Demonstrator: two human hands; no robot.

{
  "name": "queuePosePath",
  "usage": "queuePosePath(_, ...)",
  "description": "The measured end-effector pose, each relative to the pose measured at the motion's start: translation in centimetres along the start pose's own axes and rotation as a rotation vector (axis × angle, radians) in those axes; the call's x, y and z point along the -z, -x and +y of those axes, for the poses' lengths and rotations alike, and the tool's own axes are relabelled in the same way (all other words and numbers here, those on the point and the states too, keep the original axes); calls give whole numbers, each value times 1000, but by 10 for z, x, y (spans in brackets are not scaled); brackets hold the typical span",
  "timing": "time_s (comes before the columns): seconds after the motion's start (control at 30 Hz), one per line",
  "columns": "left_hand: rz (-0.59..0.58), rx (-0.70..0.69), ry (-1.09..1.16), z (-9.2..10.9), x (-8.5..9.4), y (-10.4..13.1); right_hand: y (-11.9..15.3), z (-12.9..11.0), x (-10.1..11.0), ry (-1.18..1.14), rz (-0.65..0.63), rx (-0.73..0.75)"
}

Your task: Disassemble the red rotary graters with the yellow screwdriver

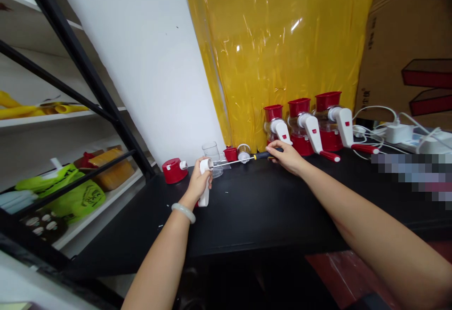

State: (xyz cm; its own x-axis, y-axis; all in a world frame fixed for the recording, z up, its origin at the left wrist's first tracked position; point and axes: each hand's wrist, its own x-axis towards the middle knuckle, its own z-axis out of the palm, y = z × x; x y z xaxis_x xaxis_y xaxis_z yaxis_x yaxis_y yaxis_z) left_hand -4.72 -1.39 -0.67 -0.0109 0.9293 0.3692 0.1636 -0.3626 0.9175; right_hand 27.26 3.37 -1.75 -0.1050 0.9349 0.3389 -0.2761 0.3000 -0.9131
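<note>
My left hand (199, 182) is wrapped round a white crank handle (204, 199), its round end turned to the right. In my right hand (284, 157) is a screwdriver (261, 155) with a black and yellow grip. The screwdriver's long metal shaft points left, its tip at the opening of the handle's round end. Just behind my left hand stands a clear plastic housing (211, 150). To its left is a red base (174, 170) with a white fitting. A small red part (230, 153) and a metal grater drum (243, 152) sit behind the screwdriver shaft.
Three assembled red and white rotary graters (277, 126) stand in a row at the back right of the black table (247, 220). White cables and a power strip (399, 132) lie farther right. A black-framed shelf (116, 126) is at left; a cardboard box (406, 41) stands behind.
</note>
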Motion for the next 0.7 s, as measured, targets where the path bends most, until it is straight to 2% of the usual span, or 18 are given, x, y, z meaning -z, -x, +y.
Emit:
queuePosePath(0.1, 16, -17, 6, -1, 2, -1, 4, -7, 1, -102, -70, 20)
queuePosePath(0.2, 28, -46, 23, 0, 3, -2, 5, -7, 1, -92, -143, -47)
queuePosePath(0.33, 25, -53, 26, 0, 3, -2, 2, 1, 0, 52, -112, -137)
queuePosePath(0.57, 20, -43, 25, 1, 3, -2, 5, -9, 1, -92, -111, -27)
queuePosePath(0.7, 26, -45, 35, 0, 3, -2, 6, -9, -1, -33, -113, -114)
